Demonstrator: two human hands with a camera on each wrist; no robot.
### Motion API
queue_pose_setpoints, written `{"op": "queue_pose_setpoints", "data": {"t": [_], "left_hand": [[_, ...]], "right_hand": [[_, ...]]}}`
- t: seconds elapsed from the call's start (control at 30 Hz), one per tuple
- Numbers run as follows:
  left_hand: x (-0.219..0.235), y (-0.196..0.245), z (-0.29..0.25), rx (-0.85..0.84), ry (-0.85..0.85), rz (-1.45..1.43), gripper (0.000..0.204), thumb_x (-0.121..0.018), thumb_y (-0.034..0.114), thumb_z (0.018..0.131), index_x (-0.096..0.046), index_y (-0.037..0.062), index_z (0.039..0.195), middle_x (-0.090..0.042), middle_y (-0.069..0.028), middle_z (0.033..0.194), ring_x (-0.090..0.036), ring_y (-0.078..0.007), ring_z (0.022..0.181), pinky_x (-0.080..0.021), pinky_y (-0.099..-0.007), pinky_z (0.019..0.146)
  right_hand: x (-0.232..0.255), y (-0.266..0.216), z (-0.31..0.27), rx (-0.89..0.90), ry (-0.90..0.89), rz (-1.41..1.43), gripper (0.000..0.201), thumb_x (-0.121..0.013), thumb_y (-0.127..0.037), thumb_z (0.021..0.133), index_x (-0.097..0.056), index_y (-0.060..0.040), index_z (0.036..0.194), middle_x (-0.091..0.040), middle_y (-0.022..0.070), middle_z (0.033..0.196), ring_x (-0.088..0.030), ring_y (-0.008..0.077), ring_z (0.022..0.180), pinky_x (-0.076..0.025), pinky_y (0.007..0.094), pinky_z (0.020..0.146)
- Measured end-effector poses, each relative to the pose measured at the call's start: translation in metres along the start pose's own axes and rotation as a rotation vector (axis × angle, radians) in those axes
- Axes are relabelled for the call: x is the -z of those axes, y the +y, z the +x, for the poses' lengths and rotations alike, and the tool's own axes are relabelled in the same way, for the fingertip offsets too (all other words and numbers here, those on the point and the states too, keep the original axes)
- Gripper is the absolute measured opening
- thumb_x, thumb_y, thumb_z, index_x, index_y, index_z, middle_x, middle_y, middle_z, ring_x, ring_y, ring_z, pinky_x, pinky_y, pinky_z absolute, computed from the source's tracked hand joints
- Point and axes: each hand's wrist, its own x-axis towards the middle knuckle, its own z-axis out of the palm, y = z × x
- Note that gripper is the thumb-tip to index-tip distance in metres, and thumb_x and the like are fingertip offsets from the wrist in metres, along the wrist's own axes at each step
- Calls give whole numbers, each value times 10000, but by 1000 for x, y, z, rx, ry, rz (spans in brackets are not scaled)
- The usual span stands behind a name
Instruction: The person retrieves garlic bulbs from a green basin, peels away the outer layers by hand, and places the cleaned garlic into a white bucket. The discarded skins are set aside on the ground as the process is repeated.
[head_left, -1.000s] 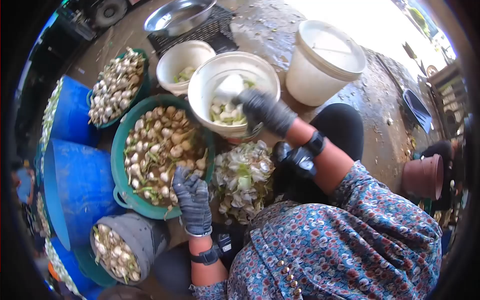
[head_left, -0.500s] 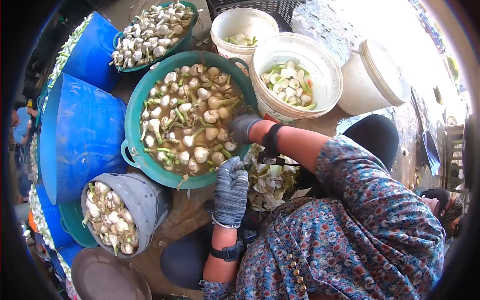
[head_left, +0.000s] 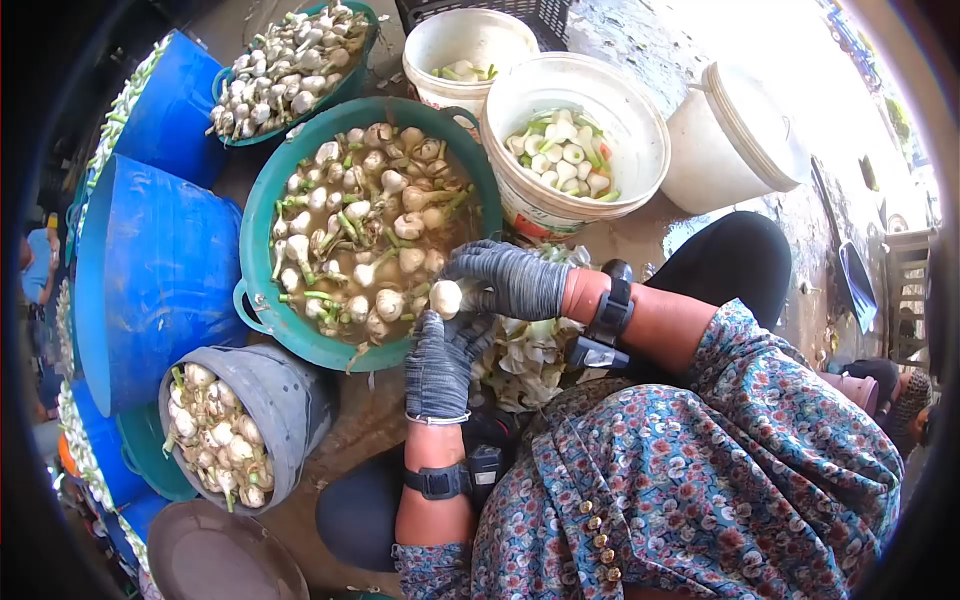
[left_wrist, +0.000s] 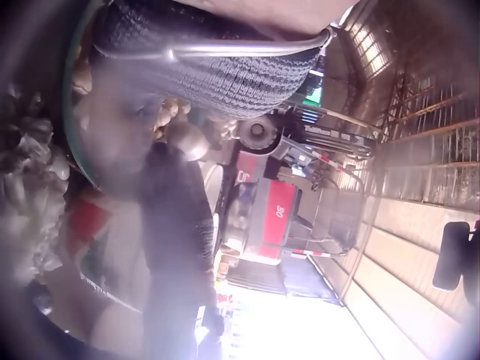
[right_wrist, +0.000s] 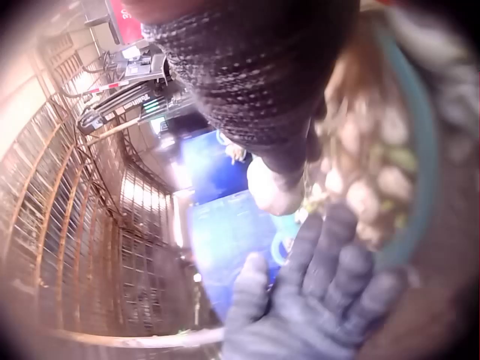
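A pale garlic bulb (head_left: 445,298) is pinched in the gloved right hand (head_left: 515,280), over the near right rim of the green tub (head_left: 262,215). Just below the bulb is the gloved left hand (head_left: 438,372). In the right wrist view the left hand (right_wrist: 311,300) has its fingers spread and relaxed, while the right hand (right_wrist: 255,82) grips the bulb (right_wrist: 270,187). The left wrist view is blurred; the bulb (left_wrist: 187,141) shows there between the left glove (left_wrist: 210,75) and the dark right glove (left_wrist: 176,202). Whether the left fingertips touch the bulb, I cannot tell.
White buckets, one (head_left: 640,165) with trimmed bulbs inside, stand beyond the right hand. Loose peelings (head_left: 530,375) lie beneath the hands. A grey bucket (head_left: 310,400) of garlic, blue tubs (head_left: 165,280) and another green tub (head_left: 365,70) surround the left side.
The right hand has gone from over the white bucket down to the green tub's right side, then come up beside the left hand with a bulb. The left hand's fingers have loosened. The head view has shifted.
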Motion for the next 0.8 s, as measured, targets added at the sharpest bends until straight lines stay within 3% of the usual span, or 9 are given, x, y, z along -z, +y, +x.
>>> {"op": "queue_pose_setpoints", "data": {"t": [0.03,0.1,0.17,0.23,0.27,0.4,0.5,0.73,0.8], "left_hand": [[-8,0,-2,3,-9,14,470,-375,388,1031,-368,88,1393,-560,-226,1207,-604,-326,1064,-525,-471,901],[-27,0,-6,-173,-35,110,434,-508,296,995,-416,53,1342,-590,-183,1181,-637,-278,1001,-558,-410,840],[-38,-5,-9,-218,-26,191,373,-538,205,977,-441,54,1304,-580,-153,1170,-624,-253,1011,-556,-392,845],[-43,-8,-8,-348,26,259,320,-525,135,966,-453,57,1268,-558,-128,1185,-599,-223,1031,-553,-367,854],[-41,-11,-5,-384,61,293,301,-525,76,947,-456,64,1240,-536,-112,1201,-578,-204,1047,-543,-346,871],[-49,-17,-3,-461,96,348,333,-524,41,915,-446,60,1238,-519,-137,1229,-590,-254,1039,-557,-406,876],[-50,-19,-1,-511,118,448,310,-589,33,917,-467,30,1202,-533,-91,1189,-542,-169,1061,-467,-301,939],[-54,-17,-7,-647,112,758,371,-562,-14,892,-471,9,1251,-535,-93,1173,-533,-164,1077,-439,-290,966],[-48,-16,-6,-620,56,665,370,-555,-9,895,-469,13,1254,-528,-100,1185,-534,-178,1082,-456,-310,964]], "right_hand": [[3,-4,-5,-3,17,-2,407,-686,-185,832,-592,-97,1218,-628,162,1122,-561,358,1104,-451,436,954],[11,-11,-15,135,202,-354,408,-669,-140,816,-597,-99,1216,-625,167,1118,-557,358,1108,-445,444,959],[21,-22,-28,165,302,-398,387,-648,-120,807,-617,-98,1193,-623,177,1095,-571,366,1074,-465,443,925],[30,-33,-41,-93,261,-105,371,-627,-136,868,-579,-85,1233,-595,174,1162,-578,354,1066,-477,417,919],[32,-37,-48,-131,364,-10,283,-630,-147,876,-620,-85,1152,-634,158,1058,-616,333,972,-503,402,849],[37,-47,-55,-256,377,-19,157,-665,-192,862,-660,-54,937,-663,135,839,-650,316,810,-519,403,735],[31,-45,-57,-315,365,14,206,-646,-252,851,-668,-64,931,-668,160,860,-646,358,814,-520,436,712],[25,-44,-53,-240,394,-209,163,-658,-195,829,-618,-37,837,-657,171,801,-645,351,769,-511,419,692],[23,-41,-48,-330,421,-55,167,-642,-202,819,-622,-37,840,-656,183,783,-642,370,759,-512,433,689]]}}
